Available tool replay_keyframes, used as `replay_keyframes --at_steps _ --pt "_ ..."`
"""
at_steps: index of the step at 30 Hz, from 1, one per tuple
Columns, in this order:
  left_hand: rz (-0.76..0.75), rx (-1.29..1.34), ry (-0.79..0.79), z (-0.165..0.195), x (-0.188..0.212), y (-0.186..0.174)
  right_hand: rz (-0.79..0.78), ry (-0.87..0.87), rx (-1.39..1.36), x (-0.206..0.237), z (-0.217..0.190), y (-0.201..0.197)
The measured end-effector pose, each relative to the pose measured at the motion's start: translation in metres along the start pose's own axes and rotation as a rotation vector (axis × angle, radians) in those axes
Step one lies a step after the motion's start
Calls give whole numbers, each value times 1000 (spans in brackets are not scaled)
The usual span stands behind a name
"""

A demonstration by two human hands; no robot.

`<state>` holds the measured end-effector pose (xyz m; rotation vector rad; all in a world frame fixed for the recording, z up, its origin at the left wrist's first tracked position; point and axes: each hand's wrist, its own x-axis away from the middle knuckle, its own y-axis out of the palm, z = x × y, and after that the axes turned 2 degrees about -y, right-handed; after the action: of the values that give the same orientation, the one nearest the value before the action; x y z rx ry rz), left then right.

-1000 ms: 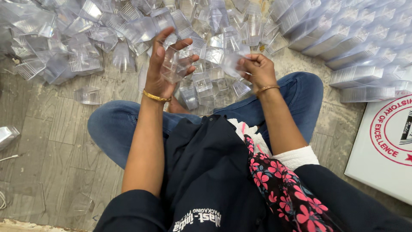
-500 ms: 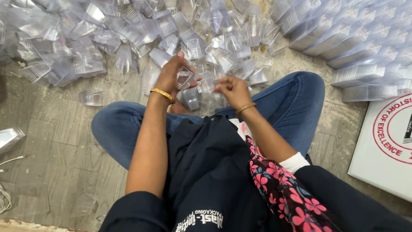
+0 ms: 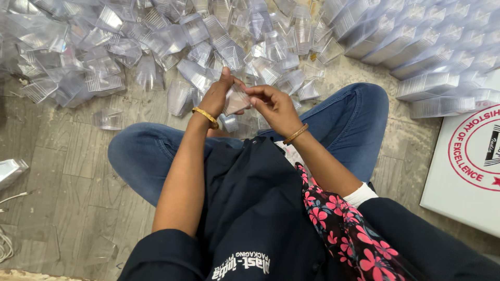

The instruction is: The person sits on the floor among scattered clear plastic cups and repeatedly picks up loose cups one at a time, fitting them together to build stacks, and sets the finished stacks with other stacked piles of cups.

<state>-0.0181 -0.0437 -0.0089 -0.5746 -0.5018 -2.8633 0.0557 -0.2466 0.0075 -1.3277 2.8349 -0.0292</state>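
Holding one clear plastic container [image 3: 237,99] above the lap, left hand [image 3: 216,96] and right hand [image 3: 273,104] each close a pinching grip on opposite edges; probably light, thin-walled, slippery, easily crushed; loose containers [image 3: 156,41] heaped beyond on the floor [image 3: 62,171]

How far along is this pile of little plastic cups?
Done: neat nested rows lie stacked at upper right. In hand: the left hand and right hand together hold one clear cup above the lap. Left: a big loose heap covers the floor ahead, so plenty seems to remain.
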Motion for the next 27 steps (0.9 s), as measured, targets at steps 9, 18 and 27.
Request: replay_keyframes --at_steps 9,18,27 --pt "127 -387 269 -19 -14 24 21 -37 230 -4 15 -13" --pt "520 -941 725 15 69 -28 -4 317 -35 12 2 -38" --pt "1075 -665 -658 -63 273 -176 246 348 -327 15 14 -67"
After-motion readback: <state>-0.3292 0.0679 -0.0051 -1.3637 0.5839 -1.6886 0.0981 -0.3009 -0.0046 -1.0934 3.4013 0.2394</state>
